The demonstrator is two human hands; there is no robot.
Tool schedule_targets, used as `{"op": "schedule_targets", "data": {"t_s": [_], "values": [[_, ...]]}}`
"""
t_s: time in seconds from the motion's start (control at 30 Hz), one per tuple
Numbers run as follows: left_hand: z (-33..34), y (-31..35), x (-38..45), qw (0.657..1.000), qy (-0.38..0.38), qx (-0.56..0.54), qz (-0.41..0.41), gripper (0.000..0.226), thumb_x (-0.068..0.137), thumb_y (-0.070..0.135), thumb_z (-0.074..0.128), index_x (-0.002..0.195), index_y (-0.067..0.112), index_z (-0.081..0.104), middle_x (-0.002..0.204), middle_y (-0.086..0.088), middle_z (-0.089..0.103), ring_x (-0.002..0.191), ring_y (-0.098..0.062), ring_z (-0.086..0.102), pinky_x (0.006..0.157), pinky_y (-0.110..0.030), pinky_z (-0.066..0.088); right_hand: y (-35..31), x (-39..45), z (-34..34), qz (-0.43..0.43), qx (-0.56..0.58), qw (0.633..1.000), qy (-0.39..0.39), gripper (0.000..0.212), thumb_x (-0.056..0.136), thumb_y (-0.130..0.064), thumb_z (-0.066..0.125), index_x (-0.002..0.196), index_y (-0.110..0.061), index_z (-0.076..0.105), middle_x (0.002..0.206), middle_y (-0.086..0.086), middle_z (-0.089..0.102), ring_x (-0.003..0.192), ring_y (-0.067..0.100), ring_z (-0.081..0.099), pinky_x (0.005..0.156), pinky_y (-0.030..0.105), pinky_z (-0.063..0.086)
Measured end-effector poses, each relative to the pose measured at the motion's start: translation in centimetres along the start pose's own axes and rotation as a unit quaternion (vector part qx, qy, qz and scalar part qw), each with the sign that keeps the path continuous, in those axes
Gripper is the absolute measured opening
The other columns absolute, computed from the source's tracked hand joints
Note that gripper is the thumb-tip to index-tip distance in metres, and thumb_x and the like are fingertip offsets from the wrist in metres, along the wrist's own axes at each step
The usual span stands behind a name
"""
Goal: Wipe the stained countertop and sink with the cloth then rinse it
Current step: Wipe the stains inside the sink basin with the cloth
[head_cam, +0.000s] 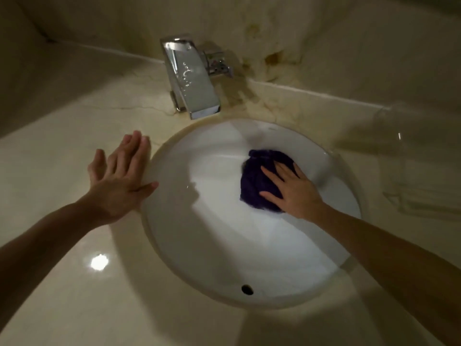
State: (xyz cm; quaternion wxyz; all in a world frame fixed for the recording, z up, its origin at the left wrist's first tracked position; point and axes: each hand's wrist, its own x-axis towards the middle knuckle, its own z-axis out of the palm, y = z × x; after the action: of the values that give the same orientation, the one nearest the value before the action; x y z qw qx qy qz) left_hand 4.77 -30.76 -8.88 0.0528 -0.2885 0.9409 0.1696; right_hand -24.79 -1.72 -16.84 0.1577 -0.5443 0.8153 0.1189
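My right hand presses flat, fingers spread, on the bunched purple cloth against the far right wall of the white sink. My left hand rests open, fingers together, on the counter at the basin's left rim, near the chrome faucet.

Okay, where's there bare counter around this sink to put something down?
The widest bare counter lies left and near of the sink, under the left hand. Behind the basin it is tight around the faucet, with brown stains to its right. The right hand presses the cloth inside the basin.
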Motion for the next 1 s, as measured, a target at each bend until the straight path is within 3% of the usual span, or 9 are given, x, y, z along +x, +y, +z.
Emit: {"op": "schedule_targets", "data": {"t_s": [0.1,0.23,0.33,0.47,0.63,0.73,0.87,0.93,1.0], "values": [[0.0,0.1,0.0,1.0,-0.005,-0.003,-0.006,0.093,0.075,0.07,0.021,0.154,0.03,-0.005,0.164,0.003,-0.009,0.148,-0.009,-0.014,0.116,-0.05,-0.004,1.0,-4.8,1.0,-0.008,0.02,0.998,-0.06,0.084,0.094,-0.077,0.015,0.159,-0.025,0.024,0.158,0.013,0.038,0.149,0.03,0.029,0.122,0.049,0.024],[-0.2,0.4,0.0,1.0,-0.009,0.0,-0.007,0.093,0.075,0.07,0.021,0.154,0.028,-0.004,0.164,0.002,-0.01,0.147,-0.008,-0.014,0.116,-0.051,-0.004,-1.4,-10.0,1.1,-0.089,0.079,0.977,-0.174,0.093,0.085,-0.087,0.001,0.159,-0.032,-0.002,0.169,0.007,0.005,0.155,0.032,-0.005,0.123,0.056,0.012],[-0.1,0.2,-0.1,1.0,-0.012,0.011,-0.004,0.089,0.078,0.068,0.019,0.153,0.029,-0.008,0.164,0.001,-0.011,0.148,-0.01,-0.015,0.115,-0.052,-0.004,-6.3,-11.0,0.5,-0.196,0.159,0.953,-0.171,0.067,0.102,-0.066,0.022,0.159,-0.035,0.006,0.167,0.009,0.014,0.154,0.038,0.002,0.12,0.062,0.018],[-0.2,0.2,0.0,1.0,-0.016,0.023,0.002,0.087,0.081,0.066,0.019,0.153,0.027,-0.01,0.163,0.0,-0.013,0.148,-0.012,-0.015,0.116,-0.054,-0.003,-15.7,-8.5,-3.8,-0.149,0.371,0.891,-0.217,0.089,0.081,-0.088,0.014,0.157,-0.042,0.005,0.168,-0.011,-0.001,0.153,0.008,-0.009,0.126,0.033,-0.002],[-0.3,0.3,-0.1,0.999,-0.03,0.018,0.011,0.087,0.081,0.064,0.018,0.153,0.025,-0.012,0.161,0.001,-0.02,0.145,-0.009,-0.023,0.116,-0.051,-0.008,-19.0,-8.3,-7.4,-0.121,0.491,0.82,-0.268,0.065,0.099,-0.06,0.043,0.154,-0.053,0.009,0.164,-0.024,0.004,0.147,-0.003,0.006,0.121,0.025,0.009],[-0.2,0.0,0.0,1.0,-0.027,0.007,0.012,0.087,0.082,0.066,0.017,0.154,0.024,-0.008,0.162,0.001,-0.017,0.146,-0.009,-0.021,0.116,-0.053,-0.008,-15.1,-10.7,-7.1,-0.122,0.464,0.832,-0.28,0.061,0.099,-0.06,0.044,0.153,-0.05,0.018,0.151,-0.031,0.018,0.14,-0.009,0.018,0.119,0.016,0.018],[-0.3,-0.1,0.1,0.999,-0.041,-0.004,0.016,0.089,0.081,0.068,0.016,0.153,0.024,-0.011,0.161,0.002,-0.021,0.143,-0.006,-0.028,0.115,-0.054,-0.009,-6.2,-13.6,-5.0,-0.104,0.273,0.906,-0.306,0.057,0.086,-0.086,0.025,0.138,-0.074,0.005,0.163,-0.028,0.012,0.153,0.003,0.008,0.125,0.04,0.018],[-0.4,-0.1,0.0,0.999,-0.041,-0.009,0.019,0.089,0.081,0.067,0.016,0.153,0.024,-0.011,0.162,0.001,-0.02,0.142,-0.005,-0.029,0.115,-0.054,-0.009,-1.7,-13.8,-3.9,-0.103,0.128,0.952,-0.257,0.056,0.093,-0.079,0.024,0.146,-0.064,0.012,0.161,-0.015,0.032,0.151,0.02,0.028,0.12,0.046,0.031],[-0.3,-0.2,0.0,0.999,-0.036,-0.017,0.024,0.09,0.08,0.068,0.017,0.154,0.024,-0.011,0.162,0.001,-0.019,0.142,-0.005,-0.029,0.115,-0.054,-0.01,1.7,-13.4,-3.0,-0.056,-0.004,0.958,-0.282,0.059,0.098,-0.07,0.028,0.148,-0.041,0.041,0.141,-0.002,0.061,0.132,0.03,0.055,0.109,0.047,0.043]]}}
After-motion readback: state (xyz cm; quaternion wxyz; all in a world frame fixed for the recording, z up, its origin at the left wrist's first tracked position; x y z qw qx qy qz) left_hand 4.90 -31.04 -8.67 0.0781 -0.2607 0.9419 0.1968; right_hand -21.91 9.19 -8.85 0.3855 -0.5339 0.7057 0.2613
